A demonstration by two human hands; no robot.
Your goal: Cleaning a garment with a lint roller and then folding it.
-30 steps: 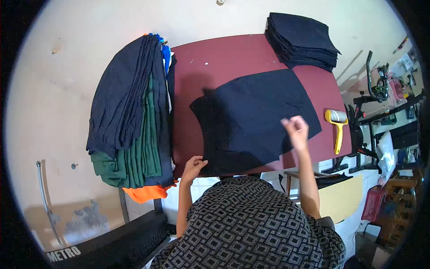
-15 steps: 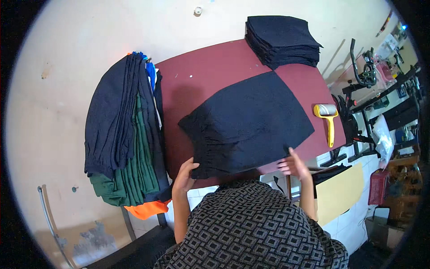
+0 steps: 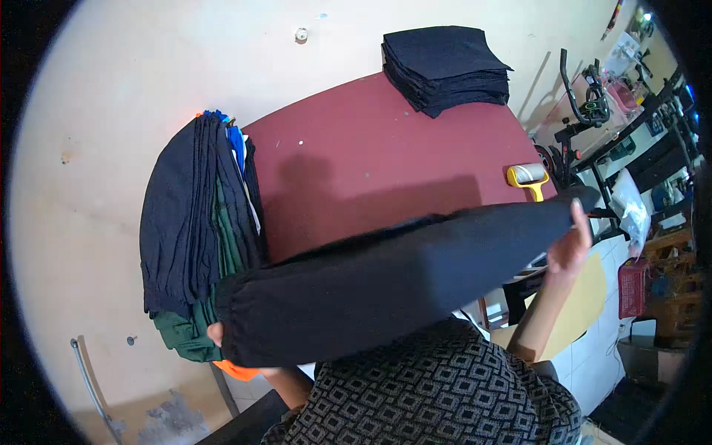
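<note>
A pair of black shorts [image 3: 371, 282] with a gathered elastic waist is held up off the near part of the maroon table, stretched sideways between my hands. My left hand [image 3: 215, 333] grips the waist end; only a bit of thumb shows, the other fingers being behind the cloth. At the opposite end my right hand [image 3: 569, 248] is closed on the edge of the leg, fingers partly hidden. Beyond the cloth, near the table's right edge, lies a lint roller [image 3: 528, 176] with a yellow handle, its lower end covered by the shorts.
The maroon table [image 3: 326, 185] stands against the wall. A stack of folded black garments [image 3: 445, 70] sits at its far right. Black and green garments [image 3: 185, 230] hang over its left edge. An exercise bike [image 3: 586, 111] and a red basket [image 3: 632, 289] are at right.
The shorts were lying flat on the table and are now lifted toward me. My left hand moved left and down; my right hand rose to the right and took hold of the leg end.
</note>
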